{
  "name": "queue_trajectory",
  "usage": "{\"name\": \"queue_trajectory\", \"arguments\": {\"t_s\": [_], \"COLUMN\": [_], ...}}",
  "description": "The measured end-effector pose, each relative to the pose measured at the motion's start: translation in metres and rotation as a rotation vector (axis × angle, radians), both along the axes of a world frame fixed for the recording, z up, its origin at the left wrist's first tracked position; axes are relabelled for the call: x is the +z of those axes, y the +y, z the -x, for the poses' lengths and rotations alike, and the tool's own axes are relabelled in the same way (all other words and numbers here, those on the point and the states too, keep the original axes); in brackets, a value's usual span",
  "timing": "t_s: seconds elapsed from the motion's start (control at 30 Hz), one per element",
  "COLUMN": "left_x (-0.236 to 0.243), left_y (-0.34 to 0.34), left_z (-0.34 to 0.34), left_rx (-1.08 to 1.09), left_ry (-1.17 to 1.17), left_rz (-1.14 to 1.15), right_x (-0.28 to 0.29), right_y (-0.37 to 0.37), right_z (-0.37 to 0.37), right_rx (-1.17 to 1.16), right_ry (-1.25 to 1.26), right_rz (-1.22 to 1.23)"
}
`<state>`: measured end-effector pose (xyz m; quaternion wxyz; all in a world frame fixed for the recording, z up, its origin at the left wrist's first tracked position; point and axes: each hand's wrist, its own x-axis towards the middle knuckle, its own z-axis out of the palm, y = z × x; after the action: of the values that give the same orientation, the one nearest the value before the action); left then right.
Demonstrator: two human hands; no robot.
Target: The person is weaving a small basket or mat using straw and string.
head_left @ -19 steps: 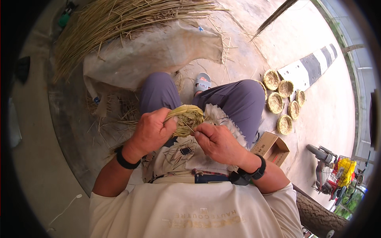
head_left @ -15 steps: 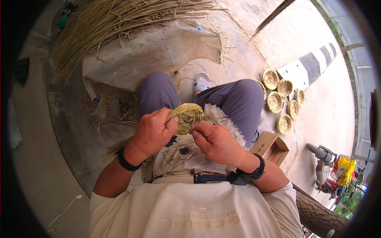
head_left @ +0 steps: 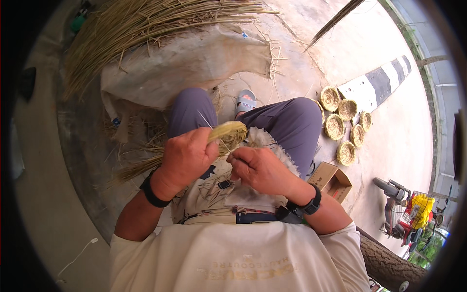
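Note:
My left hand (head_left: 188, 153) is closed around a small coiled straw basket (head_left: 230, 134), with the thumb on its near side. The basket is tilted above my lap, and loose straw trails from below the left hand. A long thin needle (head_left: 205, 120) runs slantwise through or past the straw rim, its pointed end sticking out beyond the basket's far left side. My right hand (head_left: 258, 168) pinches the near end of this needle between thumb and fingers. Whether a thread is attached I cannot tell.
A large bundle of straw (head_left: 146, 29) lies on a pale cloth sheet (head_left: 194, 63) at the far left. Several finished straw baskets (head_left: 334, 126) sit on the floor to the right, near a cardboard box (head_left: 331, 181), a black-and-white striped bar (head_left: 379, 82) and a parked scooter (head_left: 406, 209).
The needle has been pushed farther, so its point shows past the basket's far side. The basket has tipped to a steeper angle, and my right hand has shifted slightly left.

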<state>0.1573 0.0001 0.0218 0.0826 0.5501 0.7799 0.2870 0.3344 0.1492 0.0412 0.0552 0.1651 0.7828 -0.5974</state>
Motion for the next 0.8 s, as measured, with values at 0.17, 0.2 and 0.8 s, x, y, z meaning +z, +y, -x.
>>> {"name": "queue_trajectory", "arguments": {"t_s": [0.17,0.2,0.8], "left_x": [0.004,0.004,0.006], "left_y": [0.005,0.007,0.004], "left_z": [-0.002,0.000,-0.013], "left_rx": [-0.136,-0.153,-0.362], "left_ry": [0.041,0.076,0.075], "left_rz": [-0.012,-0.008,0.109], "right_x": [0.018,0.022,-0.017], "right_y": [0.011,0.018,0.039], "right_z": [0.001,0.003,0.038], "right_rx": [0.088,0.087,-0.118], "right_ry": [0.033,0.029,0.177], "right_rz": [-0.486,-0.490,0.269]}}
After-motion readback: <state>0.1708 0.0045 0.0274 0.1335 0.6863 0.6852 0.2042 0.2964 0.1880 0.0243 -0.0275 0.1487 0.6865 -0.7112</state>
